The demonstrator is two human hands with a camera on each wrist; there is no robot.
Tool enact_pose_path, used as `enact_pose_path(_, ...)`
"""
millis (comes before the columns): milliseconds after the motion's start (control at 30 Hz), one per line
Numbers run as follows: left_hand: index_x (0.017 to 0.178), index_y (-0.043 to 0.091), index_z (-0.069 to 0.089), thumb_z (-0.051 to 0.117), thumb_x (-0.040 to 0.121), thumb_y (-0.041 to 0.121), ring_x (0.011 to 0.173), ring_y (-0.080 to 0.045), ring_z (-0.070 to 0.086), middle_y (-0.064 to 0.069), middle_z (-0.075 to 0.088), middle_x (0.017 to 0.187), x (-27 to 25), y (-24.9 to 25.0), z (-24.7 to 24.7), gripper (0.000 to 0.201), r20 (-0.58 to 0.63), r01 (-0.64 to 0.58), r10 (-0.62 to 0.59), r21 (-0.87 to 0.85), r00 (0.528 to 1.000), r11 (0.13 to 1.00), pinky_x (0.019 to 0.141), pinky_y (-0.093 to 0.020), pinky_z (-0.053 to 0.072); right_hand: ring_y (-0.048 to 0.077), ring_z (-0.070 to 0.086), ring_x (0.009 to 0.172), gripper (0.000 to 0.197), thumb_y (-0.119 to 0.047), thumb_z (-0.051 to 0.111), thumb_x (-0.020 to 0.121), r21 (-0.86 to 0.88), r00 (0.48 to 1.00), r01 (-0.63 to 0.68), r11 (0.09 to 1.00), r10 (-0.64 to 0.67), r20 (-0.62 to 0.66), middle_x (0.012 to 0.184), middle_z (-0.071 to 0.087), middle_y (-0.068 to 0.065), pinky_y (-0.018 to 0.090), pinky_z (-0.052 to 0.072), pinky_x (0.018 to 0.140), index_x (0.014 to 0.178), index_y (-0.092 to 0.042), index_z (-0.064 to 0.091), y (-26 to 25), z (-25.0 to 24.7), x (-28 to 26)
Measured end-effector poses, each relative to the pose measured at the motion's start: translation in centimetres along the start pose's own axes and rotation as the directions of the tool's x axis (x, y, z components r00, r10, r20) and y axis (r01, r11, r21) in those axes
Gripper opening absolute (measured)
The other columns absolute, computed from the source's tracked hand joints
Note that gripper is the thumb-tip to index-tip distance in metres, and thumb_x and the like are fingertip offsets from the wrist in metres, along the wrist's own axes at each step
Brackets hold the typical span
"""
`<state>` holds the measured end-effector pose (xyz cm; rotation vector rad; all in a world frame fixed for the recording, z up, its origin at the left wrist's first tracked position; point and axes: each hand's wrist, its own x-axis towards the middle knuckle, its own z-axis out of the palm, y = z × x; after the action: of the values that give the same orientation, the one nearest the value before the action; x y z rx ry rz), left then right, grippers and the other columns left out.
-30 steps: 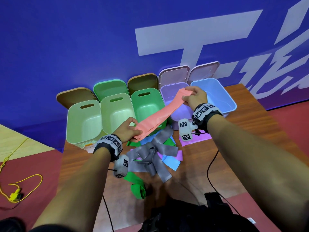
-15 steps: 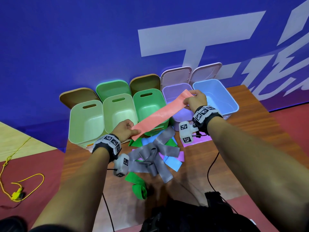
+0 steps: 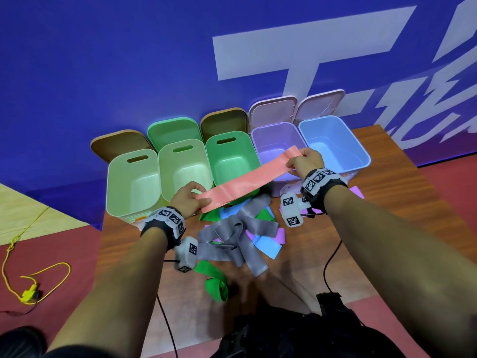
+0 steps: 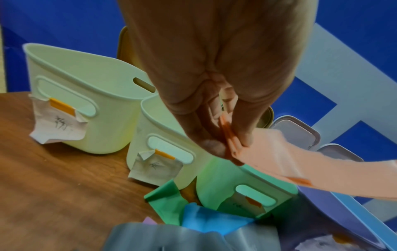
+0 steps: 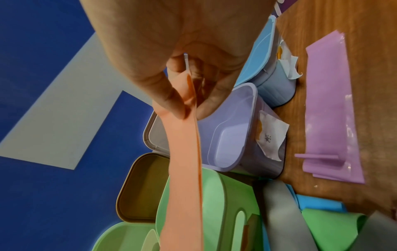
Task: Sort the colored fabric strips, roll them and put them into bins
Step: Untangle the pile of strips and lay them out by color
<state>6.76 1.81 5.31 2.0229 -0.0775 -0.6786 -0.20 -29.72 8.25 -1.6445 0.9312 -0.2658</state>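
Observation:
A salmon-pink strip is stretched flat in the air in front of the bins. My left hand pinches its near-left end between thumb and fingers. My right hand pinches the far-right end above the lilac bin. Below the strip a loose pile lies on the table: grey strips, green strips, blue strips and purple ones.
Five open bins stand in a row at the table's back: two pale green, one green, the lilac one and a light blue one. Lids lean against the blue wall behind them. Paper labels hang on the bins' fronts.
The pink strip has gone from sagging and twisted to pulled straight and flat between both hands. The hands moved slightly apart and the left one lowered a little.

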Motion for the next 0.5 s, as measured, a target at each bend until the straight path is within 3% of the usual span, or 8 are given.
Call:
enact_pose_path(67,0.093,0.021,0.055,0.067,0.087,-0.005,0.064,-0.027,0.06,-0.014,0.062,0.075,0.1,-0.2,0.1,0.029,0.014,-0.011,0.011,0.037,1.0,0.999,0.062,-0.032,0.054,0.02,0.06,0.071,0.018,0.005,0.062,0.076,0.012,1.0,0.002,1.0,-0.002,0.008,0.084,0.061,0.011,0.04,0.061,0.081,0.092,-0.004,0.062,0.1,-0.2,-0.2)
enact_pose_path(167,0.094,0.024,0.057,0.069,0.085,-0.004,0.072,-0.029,0.063,-0.012,0.063,0.074,0.4,-0.5,0.3,0.033,0.012,-0.009,0.008,0.064,1.0,0.998,0.075,-0.04,0.055,0.023,0.061,0.073,0.017,0.006,0.061,0.077,0.022,1.0,0.005,1.0,-0.006,0.007,0.082,0.06,0.01,0.038,0.061,0.078,0.09,-0.004,0.061,0.4,-0.4,-0.3)
enact_pose_path(300,0.094,0.018,0.062,0.079,0.081,0.007,0.075,-0.026,0.062,-0.007,0.063,0.077,0.6,-1.1,0.7,0.025,-0.006,0.033,-0.032,0.111,0.999,0.993,0.083,-0.041,0.054,0.023,0.06,0.069,0.014,0.005,0.064,0.075,-0.018,1.0,-0.003,1.0,0.003,0.006,0.08,0.059,0.009,0.043,0.062,0.079,0.077,-0.008,0.057,0.9,-1.0,-0.3)
enact_pose_path(433,0.095,0.012,0.064,0.081,0.08,0.01,0.067,-0.02,0.058,-0.004,0.06,0.075,0.4,-1.0,1.2,0.022,-0.01,0.034,-0.033,0.134,0.999,0.99,0.073,-0.03,0.051,0.027,0.062,0.074,0.018,0.004,0.066,0.072,-0.027,0.999,-0.033,0.999,0.033,0.005,0.08,0.061,0.01,0.047,0.061,0.082,0.074,-0.012,0.058,1.5,-1.6,0.0)
enact_pose_path(500,0.09,0.013,0.063,0.08,0.08,0.007,0.059,-0.019,0.058,-0.003,0.059,0.067,0.5,-1.1,1.4,0.021,-0.002,0.036,-0.036,0.107,0.999,0.994,0.071,-0.03,0.053,0.027,0.063,0.077,0.016,0.003,0.067,0.073,-0.035,0.999,-0.033,0.999,0.033,0.004,0.085,0.062,0.011,0.046,0.061,0.082,0.079,-0.01,0.06,1.7,-1.9,-0.1)
